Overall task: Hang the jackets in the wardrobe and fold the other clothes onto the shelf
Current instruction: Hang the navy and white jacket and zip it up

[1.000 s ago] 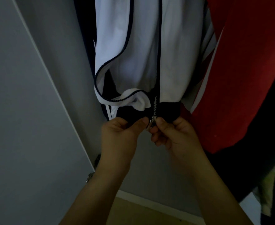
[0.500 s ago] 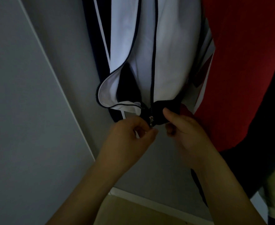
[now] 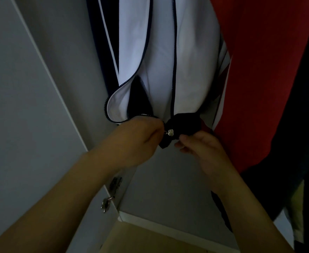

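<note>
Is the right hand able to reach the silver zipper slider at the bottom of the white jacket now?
Probably yes. The right hand pinches the dark hem just beside the zipper slider, with nothing between them. The left hand is already close to the slider on its other side.

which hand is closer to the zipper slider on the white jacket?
Left. The left hand has its fingertips right beside the zipper slider, seemingly on its pull. The right hand grips the dark hem just below and right of it.
</note>
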Demonstrator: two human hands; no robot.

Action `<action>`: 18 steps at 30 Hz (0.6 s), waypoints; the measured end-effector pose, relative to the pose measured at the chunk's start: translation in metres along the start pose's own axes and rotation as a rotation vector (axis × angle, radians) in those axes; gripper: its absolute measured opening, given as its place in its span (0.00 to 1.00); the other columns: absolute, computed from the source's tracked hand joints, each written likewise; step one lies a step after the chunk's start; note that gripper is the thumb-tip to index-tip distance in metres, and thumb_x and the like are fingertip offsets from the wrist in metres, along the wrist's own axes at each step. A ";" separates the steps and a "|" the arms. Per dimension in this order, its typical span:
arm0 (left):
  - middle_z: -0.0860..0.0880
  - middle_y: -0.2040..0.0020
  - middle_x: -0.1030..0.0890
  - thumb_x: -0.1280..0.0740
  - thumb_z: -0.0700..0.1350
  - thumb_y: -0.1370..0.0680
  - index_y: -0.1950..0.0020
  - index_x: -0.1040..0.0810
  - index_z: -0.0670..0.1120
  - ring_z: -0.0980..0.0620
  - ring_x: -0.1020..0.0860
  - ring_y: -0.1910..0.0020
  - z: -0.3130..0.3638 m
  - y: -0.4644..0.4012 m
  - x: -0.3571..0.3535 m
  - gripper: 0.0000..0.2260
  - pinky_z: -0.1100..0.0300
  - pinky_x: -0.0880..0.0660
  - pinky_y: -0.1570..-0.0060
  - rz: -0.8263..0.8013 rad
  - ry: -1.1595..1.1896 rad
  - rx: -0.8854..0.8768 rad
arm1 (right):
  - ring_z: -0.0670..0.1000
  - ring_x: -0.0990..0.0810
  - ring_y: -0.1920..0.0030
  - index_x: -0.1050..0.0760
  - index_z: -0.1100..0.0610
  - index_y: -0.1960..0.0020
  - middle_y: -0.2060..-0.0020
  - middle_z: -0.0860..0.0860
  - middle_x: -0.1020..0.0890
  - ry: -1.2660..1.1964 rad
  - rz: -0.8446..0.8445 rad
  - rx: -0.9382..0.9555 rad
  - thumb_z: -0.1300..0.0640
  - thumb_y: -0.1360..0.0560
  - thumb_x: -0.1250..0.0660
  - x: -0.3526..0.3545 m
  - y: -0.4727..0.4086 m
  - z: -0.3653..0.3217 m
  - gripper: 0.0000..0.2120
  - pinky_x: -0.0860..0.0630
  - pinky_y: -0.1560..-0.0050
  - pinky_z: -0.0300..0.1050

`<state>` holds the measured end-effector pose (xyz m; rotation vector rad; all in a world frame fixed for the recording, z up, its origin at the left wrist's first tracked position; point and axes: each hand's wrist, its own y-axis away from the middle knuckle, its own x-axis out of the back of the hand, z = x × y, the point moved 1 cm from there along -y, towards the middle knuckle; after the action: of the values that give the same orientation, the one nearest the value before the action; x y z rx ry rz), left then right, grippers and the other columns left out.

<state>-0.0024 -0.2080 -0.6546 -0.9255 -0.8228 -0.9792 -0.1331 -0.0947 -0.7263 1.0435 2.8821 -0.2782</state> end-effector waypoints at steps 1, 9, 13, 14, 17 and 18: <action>0.46 0.58 0.21 0.42 0.39 0.18 0.56 0.23 0.41 0.52 0.23 0.62 0.001 -0.004 0.003 0.10 0.54 0.26 0.58 -0.039 0.025 0.030 | 0.41 0.17 0.59 0.17 0.39 0.63 0.63 0.40 0.15 0.010 -0.016 0.028 0.56 0.27 0.30 -0.003 0.000 0.001 0.13 0.24 0.60 0.32; 0.46 0.70 0.27 0.40 0.39 0.20 0.64 0.28 0.39 0.52 0.30 0.71 0.019 -0.023 0.007 0.13 0.55 0.32 0.68 0.039 0.034 0.101 | 0.49 0.17 0.58 0.19 0.51 0.60 0.60 0.53 0.15 -0.017 0.103 0.151 0.59 0.29 0.27 -0.010 0.002 -0.004 0.04 0.21 0.58 0.42; 0.49 0.74 0.33 0.40 0.41 0.22 0.71 0.34 0.43 0.54 0.36 0.75 0.028 -0.030 0.000 0.17 0.57 0.37 0.72 0.193 0.071 0.256 | 0.37 0.20 0.65 0.21 0.49 0.62 0.68 0.40 0.17 0.013 0.118 0.216 0.60 0.29 0.27 -0.013 0.003 -0.004 0.08 0.26 0.65 0.28; 0.50 0.74 0.32 0.41 0.43 0.21 0.71 0.33 0.44 0.54 0.35 0.75 0.029 -0.031 0.001 0.17 0.57 0.36 0.72 0.245 -0.043 0.260 | 0.37 0.19 0.64 0.20 0.49 0.60 0.66 0.40 0.17 0.010 0.117 0.218 0.60 0.29 0.28 -0.014 0.004 -0.001 0.07 0.27 0.64 0.28; 0.49 0.72 0.30 0.42 0.46 0.21 0.67 0.27 0.41 0.53 0.33 0.74 0.020 -0.036 0.021 0.16 0.60 0.39 0.73 0.427 -0.315 0.314 | 0.39 0.17 0.58 0.19 0.46 0.58 0.62 0.41 0.15 -0.011 0.120 0.184 0.59 0.27 0.29 -0.016 0.006 0.012 0.08 0.24 0.60 0.29; 0.48 0.72 0.29 0.42 0.46 0.21 0.65 0.26 0.40 0.53 0.32 0.74 0.015 -0.039 0.030 0.16 0.61 0.39 0.74 0.457 -0.317 0.357 | 0.39 0.17 0.57 0.20 0.45 0.59 0.61 0.41 0.15 -0.033 0.131 0.160 0.59 0.27 0.29 -0.015 0.006 0.016 0.09 0.24 0.60 0.29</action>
<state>-0.0305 -0.2138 -0.6122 -0.9116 -0.9580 -0.2787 -0.1177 -0.1028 -0.7408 1.2347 2.7843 -0.5190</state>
